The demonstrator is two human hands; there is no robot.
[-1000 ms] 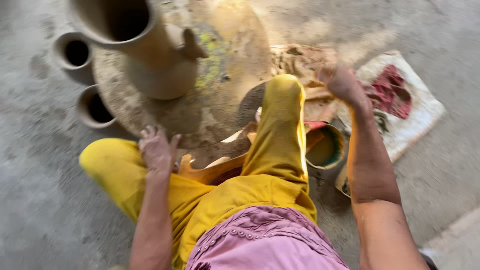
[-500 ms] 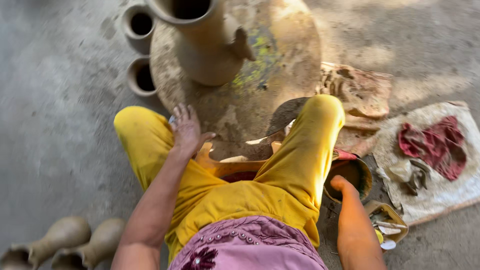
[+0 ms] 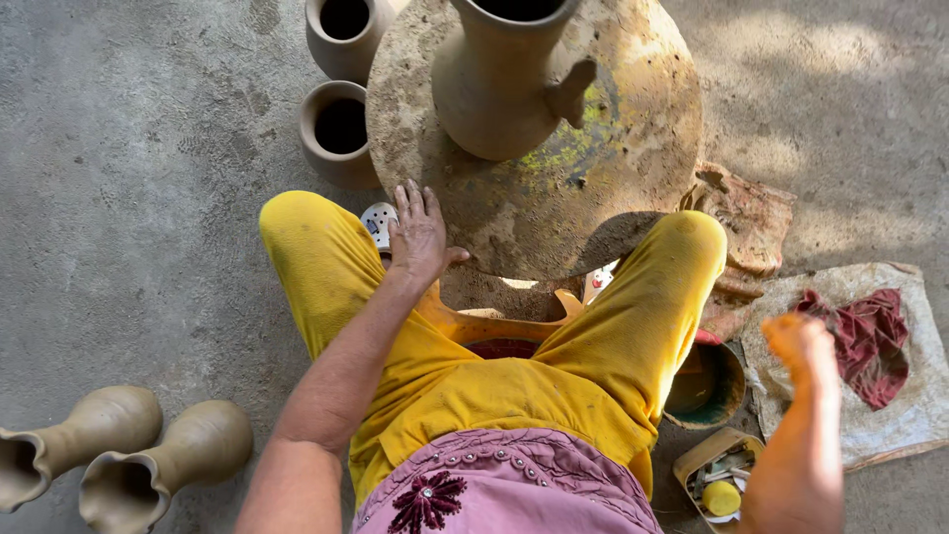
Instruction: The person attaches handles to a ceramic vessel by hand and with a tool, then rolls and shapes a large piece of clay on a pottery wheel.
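I'm resting my left hand [image 3: 419, 235], fingers spread flat, on the near-left edge of the round wheel [image 3: 633, 148]. My right hand [image 3: 799, 338] is hanging blurred over the bowl [image 3: 708, 388] and cloth mat [image 3: 914, 396]; can't tell if it's open or closed. The tall clay jug [image 3: 499, 84], bare brown with a small side lug, is standing upright at the wheel's far side. Two open pots [image 3: 341, 124] are crowding the wheel's left rim. Bare concrete floor [image 3: 129, 198] is stretching left.

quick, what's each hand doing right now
Left hand: open, fingers spread, flat on the edge of the round clay-caked wheel, holding nothing.
Right hand: blurred, raised beside the bowl; open or closed cannot be told.
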